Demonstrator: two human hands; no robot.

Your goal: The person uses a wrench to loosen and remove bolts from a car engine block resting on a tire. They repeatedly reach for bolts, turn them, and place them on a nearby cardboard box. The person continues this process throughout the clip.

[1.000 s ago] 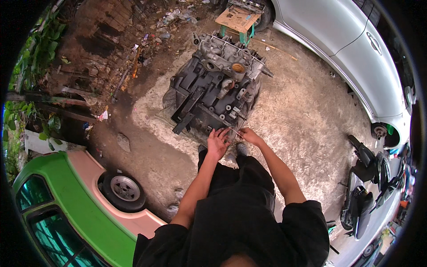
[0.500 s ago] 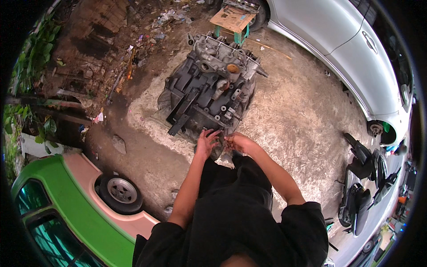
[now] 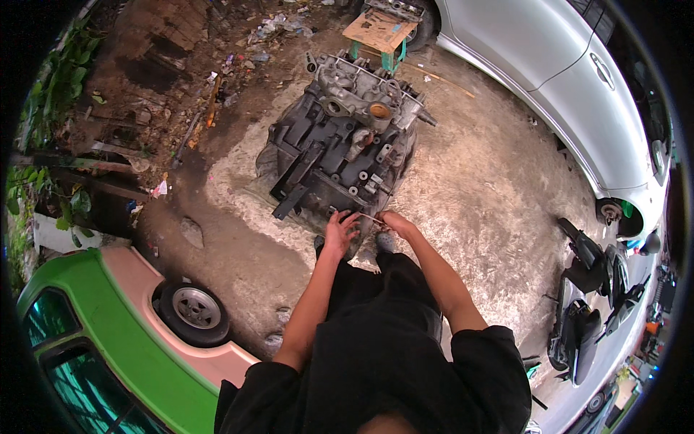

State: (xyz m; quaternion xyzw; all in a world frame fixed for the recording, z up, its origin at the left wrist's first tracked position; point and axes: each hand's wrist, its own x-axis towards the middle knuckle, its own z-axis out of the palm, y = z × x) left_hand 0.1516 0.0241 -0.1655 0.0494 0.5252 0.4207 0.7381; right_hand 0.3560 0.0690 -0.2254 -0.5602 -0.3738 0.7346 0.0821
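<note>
A thin rod (image 3: 372, 218) sits at the near edge of the engine assembly (image 3: 354, 90), pinched in the right hand (image 3: 395, 223). The left hand (image 3: 338, 234), beside it, has fingers partly spread; whether it grips anything I cannot tell. Work seems underway, with how much is done or left unclear. Beyond the engine assembly stands a small table (image 3: 370, 32); right of it, a silver car (image 3: 535, 54).

A slim rod (image 3: 371, 217) lies slightly aslant beside the near edge of a bulky engine (image 3: 345, 155), grey metal at the far end, black nearer.
</note>
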